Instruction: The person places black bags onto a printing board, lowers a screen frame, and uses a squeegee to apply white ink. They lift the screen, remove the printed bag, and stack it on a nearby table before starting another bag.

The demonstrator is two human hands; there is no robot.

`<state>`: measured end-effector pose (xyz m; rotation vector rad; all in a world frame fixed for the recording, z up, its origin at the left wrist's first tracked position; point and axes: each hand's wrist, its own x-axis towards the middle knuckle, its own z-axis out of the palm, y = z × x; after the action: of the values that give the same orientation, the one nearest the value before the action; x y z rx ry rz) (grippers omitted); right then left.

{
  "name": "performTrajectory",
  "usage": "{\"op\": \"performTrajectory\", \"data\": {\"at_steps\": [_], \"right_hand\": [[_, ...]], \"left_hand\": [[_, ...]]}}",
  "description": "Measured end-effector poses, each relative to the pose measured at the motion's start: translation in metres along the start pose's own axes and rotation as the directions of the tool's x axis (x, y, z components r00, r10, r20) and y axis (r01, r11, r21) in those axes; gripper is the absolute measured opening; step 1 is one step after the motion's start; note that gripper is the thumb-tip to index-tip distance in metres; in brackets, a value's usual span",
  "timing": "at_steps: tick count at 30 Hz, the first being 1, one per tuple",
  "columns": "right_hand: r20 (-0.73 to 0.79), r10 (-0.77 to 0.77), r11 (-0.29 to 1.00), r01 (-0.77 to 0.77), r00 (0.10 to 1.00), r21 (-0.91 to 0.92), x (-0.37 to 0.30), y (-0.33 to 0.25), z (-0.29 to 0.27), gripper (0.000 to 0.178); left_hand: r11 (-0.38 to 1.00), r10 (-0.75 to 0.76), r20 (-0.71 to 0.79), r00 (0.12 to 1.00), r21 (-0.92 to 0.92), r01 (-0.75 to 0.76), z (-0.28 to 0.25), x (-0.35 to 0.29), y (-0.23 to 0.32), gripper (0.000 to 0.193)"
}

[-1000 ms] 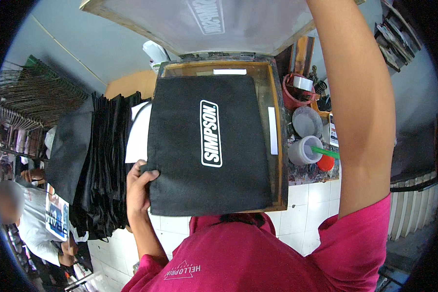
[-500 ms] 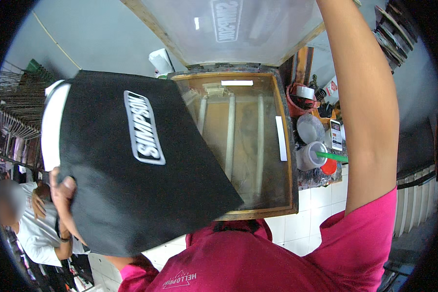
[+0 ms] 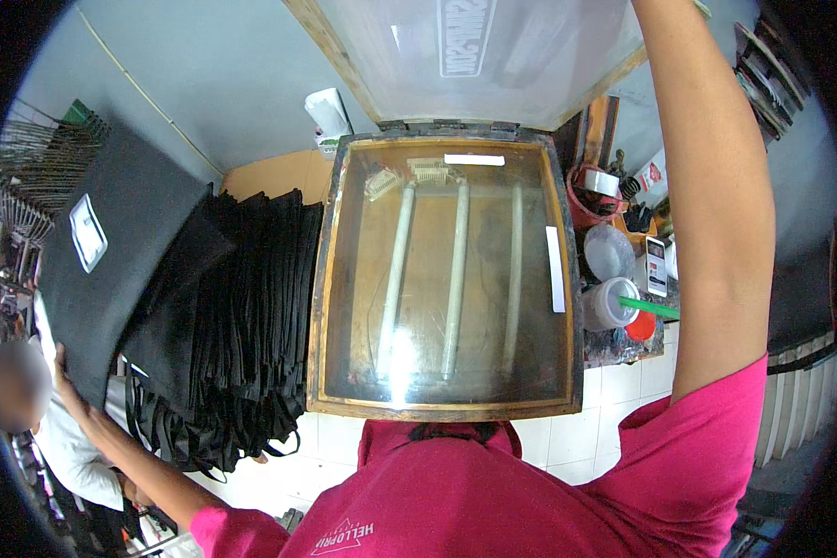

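Note:
At the far left, my left hand (image 3: 66, 378) grips the near edge of a black fabric bag (image 3: 112, 270) with a white printed label. Its fingers are partly hidden behind the fabric. My right arm (image 3: 716, 177) reaches up past the top edge, so the right hand is out of view. A wood-edged printing screen (image 3: 386, 79) stands tilted up at the top, bearing the same label shape. Below it, hinged at the back, lies a glass-topped box (image 3: 330, 372) with light tubes inside and white strips on its glass.
Several black bags (image 3: 260, 298) with dangling handles are stacked left of the box. On the right, a side table holds a white tub (image 3: 609, 305) with a green-handled tool (image 3: 649, 307), a phone (image 3: 657, 265) and a red lid (image 3: 641, 325). A person (image 3: 74, 446) is at the lower left.
My left hand has carried the black bag leftward, off the glass-topped box, uncovering the glass and the stacked bags. The raised screen and my right arm stay nearly in place.

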<state>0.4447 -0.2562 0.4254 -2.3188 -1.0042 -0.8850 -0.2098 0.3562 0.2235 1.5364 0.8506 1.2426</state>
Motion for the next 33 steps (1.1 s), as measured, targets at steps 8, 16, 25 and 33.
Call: {"op": "performTrajectory", "data": {"at_steps": [8, 16, 25, 33], "right_hand": [[0.019, 0.0, 0.999, -0.001, 1.0, 0.04, -0.002, -0.002, -0.003, 0.035], [0.03, 0.019, 0.999, -0.02, 0.999, 0.034, -0.004, -0.001, -0.003, 0.037], [0.047, -0.03, 1.0, 0.03, 0.998, 0.006, -0.014, -0.011, -0.01, 0.036], [0.03, -0.015, 0.999, 0.014, 0.999, 0.044, -0.002, -0.005, -0.003, 0.034]], "left_hand": [[0.326, -0.165, -0.049, 0.985, 0.94, 0.102, 0.005, -0.045, -0.063, 0.06], [0.74, 0.353, 0.66, 0.663, 0.237, -0.629, 0.425, -0.277, 0.066, 0.05], [0.739, 0.633, 0.615, 0.471, -0.298, -0.604, 0.644, -0.366, 0.063, 0.084], [0.748, 0.659, 0.515, 0.547, -0.378, -0.545, 0.665, -0.375, 0.073, 0.074]]}}
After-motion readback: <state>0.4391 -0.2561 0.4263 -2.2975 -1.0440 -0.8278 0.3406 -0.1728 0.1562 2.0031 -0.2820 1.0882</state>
